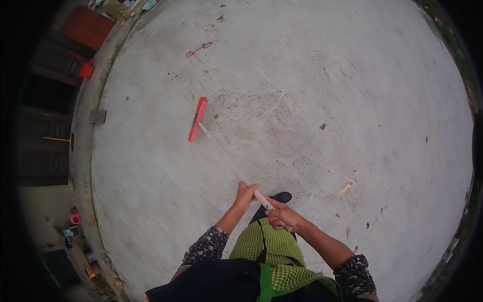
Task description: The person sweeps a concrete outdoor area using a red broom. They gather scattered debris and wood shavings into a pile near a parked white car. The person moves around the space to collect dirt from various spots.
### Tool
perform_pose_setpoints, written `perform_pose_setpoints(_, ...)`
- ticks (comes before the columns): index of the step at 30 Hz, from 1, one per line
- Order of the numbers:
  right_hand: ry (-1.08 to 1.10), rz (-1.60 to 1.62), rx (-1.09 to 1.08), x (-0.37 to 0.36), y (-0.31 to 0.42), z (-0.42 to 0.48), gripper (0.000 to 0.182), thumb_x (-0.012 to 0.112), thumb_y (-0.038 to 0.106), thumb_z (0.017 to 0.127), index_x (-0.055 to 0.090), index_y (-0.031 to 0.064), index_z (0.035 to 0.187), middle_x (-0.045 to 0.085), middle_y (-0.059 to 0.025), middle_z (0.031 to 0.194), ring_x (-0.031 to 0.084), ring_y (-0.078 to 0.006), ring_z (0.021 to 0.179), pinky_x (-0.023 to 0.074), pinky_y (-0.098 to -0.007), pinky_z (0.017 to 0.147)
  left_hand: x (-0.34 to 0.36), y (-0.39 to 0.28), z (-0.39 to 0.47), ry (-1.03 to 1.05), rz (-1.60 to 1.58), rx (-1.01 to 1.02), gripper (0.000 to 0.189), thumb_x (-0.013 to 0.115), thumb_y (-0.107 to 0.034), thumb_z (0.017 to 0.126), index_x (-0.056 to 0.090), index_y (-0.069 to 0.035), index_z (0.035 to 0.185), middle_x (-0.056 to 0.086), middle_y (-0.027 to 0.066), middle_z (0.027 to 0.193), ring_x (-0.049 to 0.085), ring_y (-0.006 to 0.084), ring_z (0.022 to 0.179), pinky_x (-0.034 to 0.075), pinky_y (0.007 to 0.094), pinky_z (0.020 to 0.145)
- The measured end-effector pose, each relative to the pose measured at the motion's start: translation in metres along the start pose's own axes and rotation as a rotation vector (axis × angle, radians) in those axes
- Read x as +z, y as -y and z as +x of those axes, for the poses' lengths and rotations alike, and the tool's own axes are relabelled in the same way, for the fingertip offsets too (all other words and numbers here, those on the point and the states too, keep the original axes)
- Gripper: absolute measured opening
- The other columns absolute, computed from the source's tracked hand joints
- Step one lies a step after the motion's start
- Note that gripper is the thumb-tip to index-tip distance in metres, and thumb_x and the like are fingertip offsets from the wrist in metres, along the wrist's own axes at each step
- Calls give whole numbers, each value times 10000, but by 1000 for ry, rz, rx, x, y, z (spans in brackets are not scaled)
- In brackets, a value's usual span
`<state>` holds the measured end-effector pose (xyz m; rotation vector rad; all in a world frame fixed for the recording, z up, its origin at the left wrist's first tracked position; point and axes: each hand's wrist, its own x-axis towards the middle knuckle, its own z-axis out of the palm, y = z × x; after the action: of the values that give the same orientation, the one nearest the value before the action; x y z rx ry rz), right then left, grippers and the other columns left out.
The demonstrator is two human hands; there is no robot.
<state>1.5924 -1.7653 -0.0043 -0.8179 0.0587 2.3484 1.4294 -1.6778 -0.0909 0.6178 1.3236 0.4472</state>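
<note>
A push broom with a pink head [199, 120] and a pale pink handle [226, 156] reaches forward and to the left from my body. Its reddish bristles face left, close to the concrete ground [151, 181]. My left hand [245, 195] grips the handle partway down. Near the handle's top end, my right hand [283, 216] is wrapped around it. Bits of dirt and a dried leaf [216, 116] lie just right of the broom head. One dark shoe [282, 197] shows beyond my hands, below the green checked apron [247, 241].
A red wire-like object [199, 49] lies ahead. Dry pale husks [345, 187] are on the right. Along the left edge runs a raised step with a small block [97, 116], a red dustpan [86, 69] and a pink stool [75, 216]. A person's legs [120, 10] show at top left.
</note>
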Motion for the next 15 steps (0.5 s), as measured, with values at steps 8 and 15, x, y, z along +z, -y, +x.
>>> perform_pose_setpoints(8,-37,304,14,-23,29,80,416,457,73,841,360,172,1234,313,58,571,284,-33,425,225,-193,365,-36,-11,99,-35,38,-153,156,548,-93,725,463,24,666,468,87,561,449,171,401,328,271,331)
perform_pose_setpoints(15,-479,462,-216,-78,-37,-201,494,470,72,851,326,206,1304,250,55,529,231,-46,404,210,-200,365,244,115,-18,334,304,-262,487,510,-90,723,150,140,957,499,200,680,523,209,409,409,290,283)
